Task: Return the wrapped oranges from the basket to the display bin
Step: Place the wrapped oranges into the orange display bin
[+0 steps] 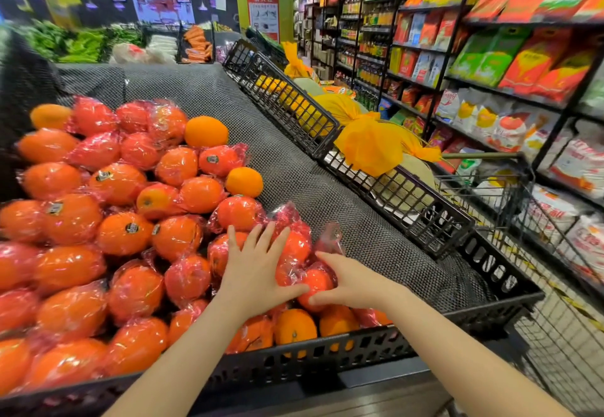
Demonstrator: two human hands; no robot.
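A black display bin (327,356) lined with dark mesh holds a big pile of oranges (124,233), most in red-tinted plastic wrap. Both my hands rest on wrapped oranges at the pile's right edge. My left hand (255,266) lies flat with fingers spread on one wrapped orange (295,246). My right hand (346,281) cups another wrapped orange (317,281) from the right. A wire basket (490,194) stands at the right beyond the bin.
The right half of the bin's mesh liner (327,188) is bare. Black crates (294,106) with yellow-wrapped fruit run along the bin's far right side. Shelves of packaged goods (506,57) line the aisle on the right. Vegetables lie at the back left.
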